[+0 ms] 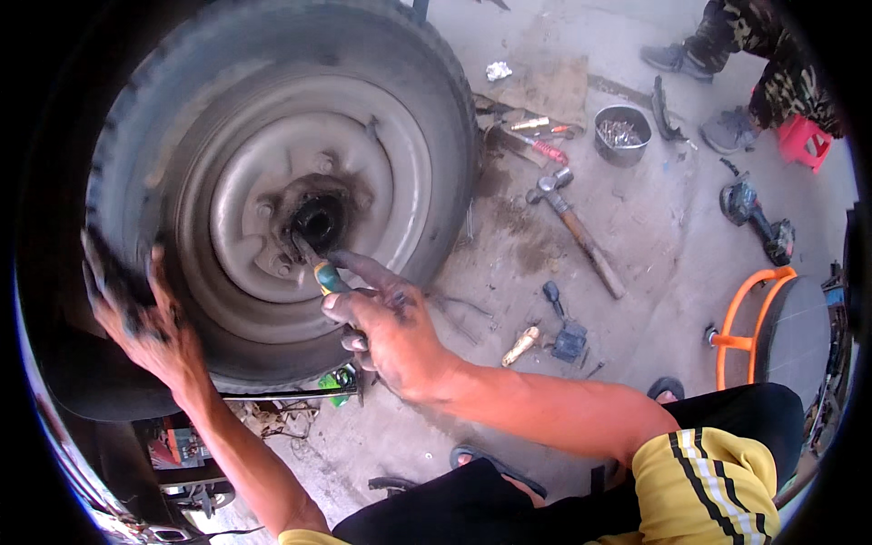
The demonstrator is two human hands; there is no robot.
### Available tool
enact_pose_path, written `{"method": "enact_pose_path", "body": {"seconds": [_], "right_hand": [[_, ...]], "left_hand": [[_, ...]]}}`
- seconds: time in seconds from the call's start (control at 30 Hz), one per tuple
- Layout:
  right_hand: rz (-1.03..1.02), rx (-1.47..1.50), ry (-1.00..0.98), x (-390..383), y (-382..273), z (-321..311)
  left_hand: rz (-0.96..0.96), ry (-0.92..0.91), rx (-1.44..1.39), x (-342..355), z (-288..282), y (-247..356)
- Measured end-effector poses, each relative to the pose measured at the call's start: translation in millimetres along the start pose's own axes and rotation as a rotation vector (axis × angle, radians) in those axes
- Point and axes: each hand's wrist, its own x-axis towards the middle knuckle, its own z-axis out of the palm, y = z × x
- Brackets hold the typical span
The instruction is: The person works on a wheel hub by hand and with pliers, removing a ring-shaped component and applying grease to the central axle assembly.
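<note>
A wheel with a black tyre [443, 136] and a dusty grey steel rim [238, 195] fills the upper left. At its centre is a dark, greasy hub [317, 218] with a round hole. My right hand [395, 341] is closed round a screwdriver [328, 276] with a green and yellow handle, its index finger stretched along toward the hub. The screwdriver's tip reaches the lower left edge of the hub; exact contact is hard to see. My left hand [150, 313] lies with fingers spread against the tyre's left side. Both hands are blackened with grease.
On the floor to the right lie a hammer [581, 232], a metal bowl of small parts [622, 134], a cordless power tool [758, 218] and a black brush-like tool [567, 331]. An orange-framed stool [754, 318] stands at right. Another person's legs [727, 54] show at upper right.
</note>
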Motion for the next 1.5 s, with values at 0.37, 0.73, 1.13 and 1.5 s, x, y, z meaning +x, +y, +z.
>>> {"method": "enact_pose_path", "body": {"seconds": [0.37,0.73,1.13,1.5], "right_hand": [[-0.326,-0.983,-0.102,-4,-32,-49],[-0.530,-1.295,-0.060,20,-55,-58],[-0.576,-1.411,-0.172,13,-62,-68],[-0.716,-1.584,-0.242,21,-85,-67]], "left_hand": [[0.250,0.070,-0.076,12,-6,11],[-0.022,-0.030,-0.098,-28,-14,-17],[-0.199,-0.061,-0.163,-62,-14,-52],[-0.153,-0.035,-0.114,-56,-12,-48]]}}
